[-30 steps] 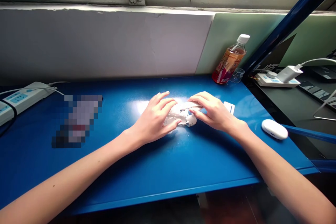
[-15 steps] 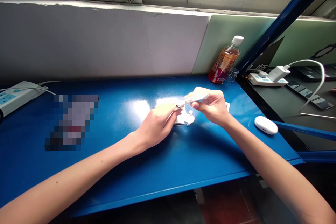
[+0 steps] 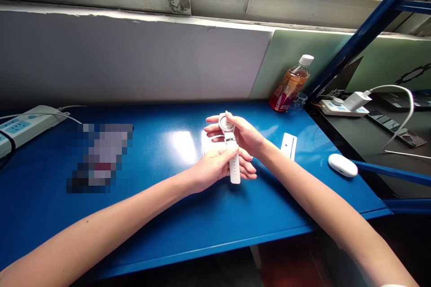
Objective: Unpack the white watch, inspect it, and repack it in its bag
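A white wristwatch (image 3: 235,168) with a round case and a long strap with holes is held between both hands above the blue table. My right hand (image 3: 247,134) grips the round case at the top, thumb on its face and fingers behind. Lower down, my left hand (image 3: 215,166) pinches the strap with the thumb on top, and the strap's free end hangs below it. Behind the hands lies a pale, glare-washed item (image 3: 206,140), mostly covered. To the right of my right wrist lies a small white card-like piece (image 3: 288,145) with a dark line.
On the blue table (image 3: 161,228) stand a drink bottle (image 3: 289,85) and a clear cup (image 3: 299,101). A white oval case (image 3: 342,165) lies near the right edge. Power strips (image 3: 30,125) and a blurred-out item (image 3: 104,157) are at left. A blue metal frame (image 3: 363,31) rises at right.
The watch has been turned so its round case and strap face me. My right hand has moved left and down behind it, uncovering the white card-like piece. The view has shifted slightly.
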